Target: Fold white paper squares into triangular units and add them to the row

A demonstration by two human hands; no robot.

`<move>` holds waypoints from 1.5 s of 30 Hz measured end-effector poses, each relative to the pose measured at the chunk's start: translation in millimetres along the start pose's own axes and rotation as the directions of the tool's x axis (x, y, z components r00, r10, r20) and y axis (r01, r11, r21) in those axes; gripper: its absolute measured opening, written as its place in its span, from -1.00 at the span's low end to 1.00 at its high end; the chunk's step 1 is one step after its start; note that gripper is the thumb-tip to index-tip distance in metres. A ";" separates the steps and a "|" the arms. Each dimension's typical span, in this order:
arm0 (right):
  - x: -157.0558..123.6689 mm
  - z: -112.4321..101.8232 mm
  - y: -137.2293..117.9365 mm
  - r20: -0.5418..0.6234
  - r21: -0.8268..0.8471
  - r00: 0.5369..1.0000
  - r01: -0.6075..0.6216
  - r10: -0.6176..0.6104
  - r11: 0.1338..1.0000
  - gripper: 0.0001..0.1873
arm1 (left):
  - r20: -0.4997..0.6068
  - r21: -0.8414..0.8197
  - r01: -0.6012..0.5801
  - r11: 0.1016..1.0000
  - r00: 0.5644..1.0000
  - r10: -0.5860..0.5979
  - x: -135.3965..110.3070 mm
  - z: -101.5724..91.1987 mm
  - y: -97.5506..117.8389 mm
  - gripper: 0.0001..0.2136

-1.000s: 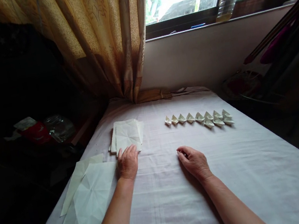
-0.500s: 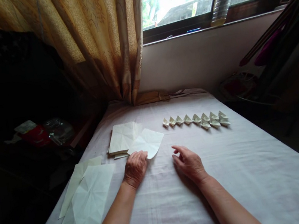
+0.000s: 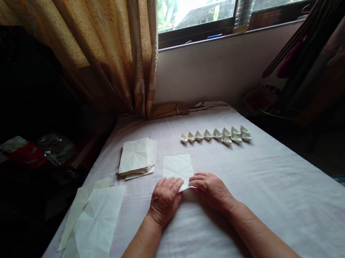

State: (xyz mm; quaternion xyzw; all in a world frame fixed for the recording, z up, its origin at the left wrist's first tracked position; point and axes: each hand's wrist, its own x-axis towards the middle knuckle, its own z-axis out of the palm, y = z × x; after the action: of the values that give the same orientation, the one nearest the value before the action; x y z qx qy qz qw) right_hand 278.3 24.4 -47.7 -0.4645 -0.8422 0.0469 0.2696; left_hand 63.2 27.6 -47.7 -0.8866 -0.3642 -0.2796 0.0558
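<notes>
A creased white square sheet of paper [image 3: 177, 165] lies in front of me, its near edge between my hands. My left hand [image 3: 167, 197] grips its near left corner, fingers on top and thumb tucked beneath. At the near right corner my right hand [image 3: 211, 190] pinches the sheet the same way. Just behind and to the left stands a stack of creased square papers [image 3: 135, 156]. Beyond the sheet, to the right, small folded paper boats [image 3: 207, 135] sit in a row, with a shorter row in front at its right end.
Two larger creased sheets [image 3: 93, 224] overlap near the table's left edge. A pale cloth [image 3: 289, 206] covers the table. A patterned curtain [image 3: 112, 38] hangs behind at the left; a plastic bottle [image 3: 244, 10] stands on the window sill. Dark clutter borders both sides.
The sheet has moved from beside the stack to the middle and is turned square to me. My right hand has come over and taken hold of it. The view has shifted slightly.
</notes>
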 end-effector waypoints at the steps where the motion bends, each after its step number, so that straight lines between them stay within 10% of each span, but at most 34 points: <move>1: -4.2 -3.0 2.8 -0.015 0.027 1.000 0.013 -0.013 1.000 -0.78 | 0.033 -0.014 0.029 0.999 0.999 -0.028 -1.9 -1.9 -1.4 -0.62; 14: -11.1 -57.7 -1.2 0.248 0.219 0.936 -0.304 0.249 0.927 -0.66 | 0.182 -0.305 0.246 0.920 0.963 -0.198 -5.9 -21.5 8.5 -0.78; 23: -6.5 -36.7 9.8 0.195 0.167 0.890 -0.445 0.413 0.880 -0.69 | 0.210 -0.167 0.481 0.861 0.870 -0.445 9.3 -9.7 12.8 -0.71; 28: -9.8 -25.1 7.5 0.141 0.035 0.899 -0.424 0.416 0.905 -0.68 | 0.022 -0.006 0.311 0.950 0.950 -0.311 11.0 -5.1 16.3 -0.53; 33: -2.8 -20.9 5.6 0.186 -0.128 0.912 -0.347 0.366 0.929 -0.73 | 0.188 -0.077 0.005 0.997 0.982 0.010 16.7 -9.2 32.7 -0.71; 45: -3.7 -4.4 4.3 -0.084 -0.138 0.932 -0.362 0.353 0.922 -0.67 | 0.262 -0.111 0.018 0.994 0.965 0.012 2.9 6.4 30.4 -0.49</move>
State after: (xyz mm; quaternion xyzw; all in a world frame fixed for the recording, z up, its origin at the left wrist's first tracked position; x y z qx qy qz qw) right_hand 285.3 23.1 -46.9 -0.6307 -0.7362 0.0179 0.2448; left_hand 88.4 9.3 -48.4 -0.9169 -0.3535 -0.1799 -0.0434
